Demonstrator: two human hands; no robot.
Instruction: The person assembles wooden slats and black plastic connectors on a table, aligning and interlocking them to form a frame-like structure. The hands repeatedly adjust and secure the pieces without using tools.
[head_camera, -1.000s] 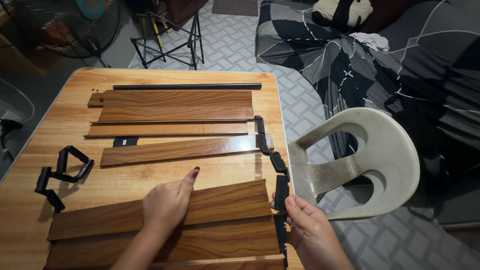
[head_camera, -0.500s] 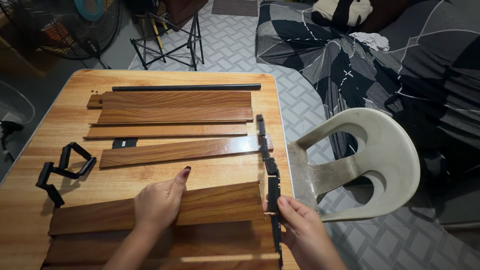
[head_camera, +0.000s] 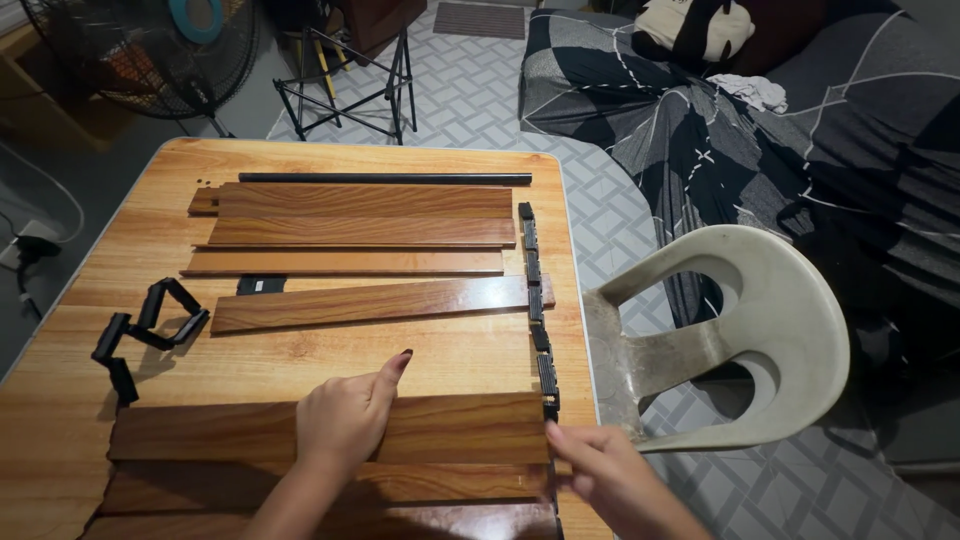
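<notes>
My left hand (head_camera: 345, 420) lies flat on the nearest wooden plank (head_camera: 470, 430), index finger pointing away from me. More planks (head_camera: 200, 492) lie stacked just below it at the table's near edge. My right hand (head_camera: 600, 478) is at the plank's right end. Its fingertips pinch the near end of a segmented black strip (head_camera: 536, 300), which runs straight along the table's right side. Further back lie one slanted plank (head_camera: 370, 303), several more planks (head_camera: 360, 215) and a long black rod (head_camera: 385, 178).
Black plastic brackets (head_camera: 150, 330) lie at the left of the wooden table (head_camera: 130, 260), with a small black piece (head_camera: 262, 285) nearby. A white plastic chair (head_camera: 740, 330) stands against the right edge. A fan (head_camera: 140, 50), metal stand (head_camera: 350, 70) and dark covered sofa (head_camera: 750, 130) are beyond.
The black strip, bent before, has been straightened along the plank ends and the table's right side. My left hand stayed on the near plank and my right hand stayed at its right end.
</notes>
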